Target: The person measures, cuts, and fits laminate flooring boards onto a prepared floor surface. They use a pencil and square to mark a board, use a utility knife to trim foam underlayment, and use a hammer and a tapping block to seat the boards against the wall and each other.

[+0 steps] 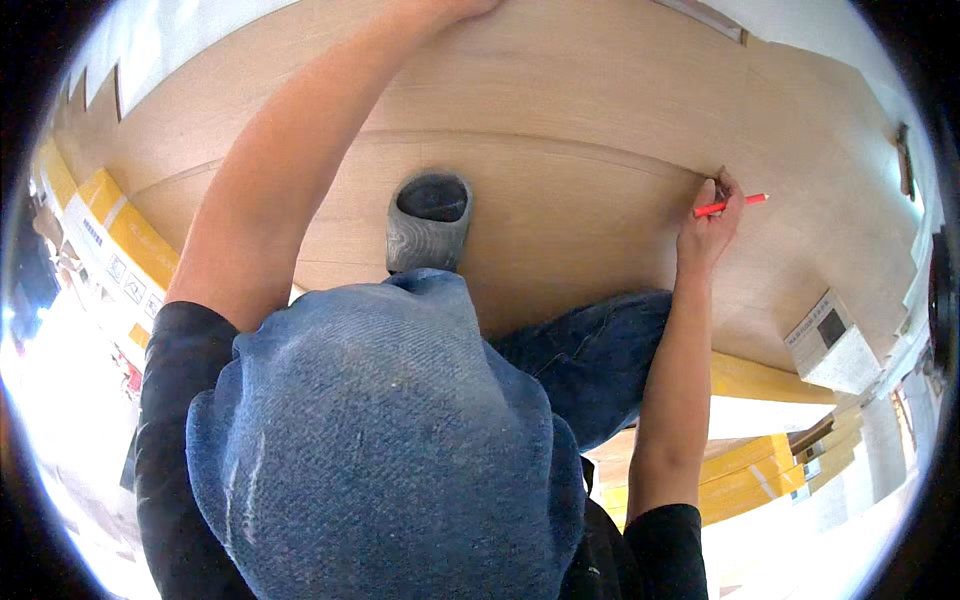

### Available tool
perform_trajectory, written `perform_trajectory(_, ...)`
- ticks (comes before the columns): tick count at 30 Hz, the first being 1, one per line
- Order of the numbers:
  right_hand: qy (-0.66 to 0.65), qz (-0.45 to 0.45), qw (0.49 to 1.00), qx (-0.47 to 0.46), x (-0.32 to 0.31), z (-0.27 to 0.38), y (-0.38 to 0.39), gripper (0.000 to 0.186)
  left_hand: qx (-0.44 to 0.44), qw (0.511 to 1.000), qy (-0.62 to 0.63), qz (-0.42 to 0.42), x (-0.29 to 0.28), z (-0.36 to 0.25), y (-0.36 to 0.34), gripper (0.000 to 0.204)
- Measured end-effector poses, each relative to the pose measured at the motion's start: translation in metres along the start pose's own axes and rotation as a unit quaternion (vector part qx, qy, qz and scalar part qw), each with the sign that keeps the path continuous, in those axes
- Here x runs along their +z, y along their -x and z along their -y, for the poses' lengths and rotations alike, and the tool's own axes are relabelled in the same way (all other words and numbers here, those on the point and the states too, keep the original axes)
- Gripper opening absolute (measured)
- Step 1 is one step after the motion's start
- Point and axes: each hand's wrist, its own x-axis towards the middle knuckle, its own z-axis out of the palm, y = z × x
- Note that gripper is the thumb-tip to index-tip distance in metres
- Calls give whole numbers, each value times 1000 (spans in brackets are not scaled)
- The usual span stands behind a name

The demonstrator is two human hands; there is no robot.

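A red pencil (755,199) lies across my right hand (710,235), held in its closed fingers with the sharpened end pointing right. The fingertips of that hand touch the wood-look floor planks (560,200) at a long seam. My left arm reaches far forward over the planks. Only a bit of my left hand (465,8) shows at the top edge, and its fingers are cut off from view. My bent knee in blue jeans (380,430) fills the lower middle.
A grey slipper (430,225) on my foot rests on the planks. Yellow-and-white cartons (120,250) stand at the left, with more yellow cartons (760,380) at the lower right. A small white box (835,345) sits at the right. White sheeting (180,40) borders the planks at the upper left.
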Motion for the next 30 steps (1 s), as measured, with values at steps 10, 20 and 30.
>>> perform_trajectory(10,-237,8,964,-120,0,93,-22,56,-19,1000,-21,11,-8,-8,6,25)
perform_trajectory(20,-341,75,922,-167,95,163,-124,26,-29,999,-9,27,-10,-15,3,23)
perform_trajectory(30,-381,228,891,-99,114,137,-161,16,-36,999,-17,15,-7,-15,5,21)
